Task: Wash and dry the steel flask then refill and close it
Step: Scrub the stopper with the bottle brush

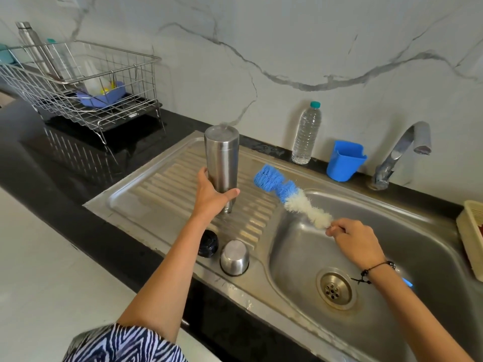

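Observation:
My left hand point(213, 195) grips the steel flask point(222, 158), which is turned upside down with its mouth just above the ribbed drainboard point(162, 184). My right hand point(352, 237) holds the thin handle of a bottle brush point(290, 195) with blue and white bristles, stretched over the left rim of the sink basin point(392, 226). The brush is apart from the flask, to its right. A black inner stopper point(208, 242) and a steel cap cup point(234, 257), upside down, rest on the drainboard's front edge.
A tap point(402, 150) stands at the back right, a blue plastic holder point(345, 160) and a clear water bottle point(306, 133) beside it. A wire dish rack point(86, 82) with another steel bottle sits back left on the black counter. A cream basket point(473, 236) is at the right edge.

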